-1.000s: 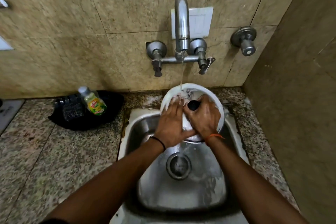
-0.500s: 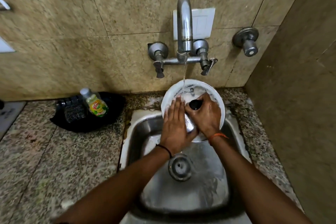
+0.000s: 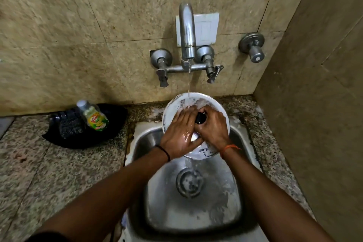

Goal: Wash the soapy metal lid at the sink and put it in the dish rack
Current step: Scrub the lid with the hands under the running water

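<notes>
The round metal lid (image 3: 172,108), streaked with white soap, is held tilted over the back of the steel sink (image 3: 149,139) under a thin stream from the tap (image 3: 187,31). My right hand (image 3: 213,125) is closed around the lid's black knob (image 3: 200,118). My left hand (image 3: 180,133) lies flat on the lid's wet face, fingers spread, just left of the knob. Water runs over both hands. No dish rack is in view.
A black tray (image 3: 115,124) on the granite counter to the left holds a dish-soap bottle (image 3: 94,117) and a dark scrubber (image 3: 68,125). A second wall valve (image 3: 253,47) sits at the right. A tiled wall closes the right side. The drain (image 3: 189,181) lies below the lid.
My left hand has slid across the lid's face beside the knob, rubbing it under the stream. My right hand keeps its hold on the knob.
</notes>
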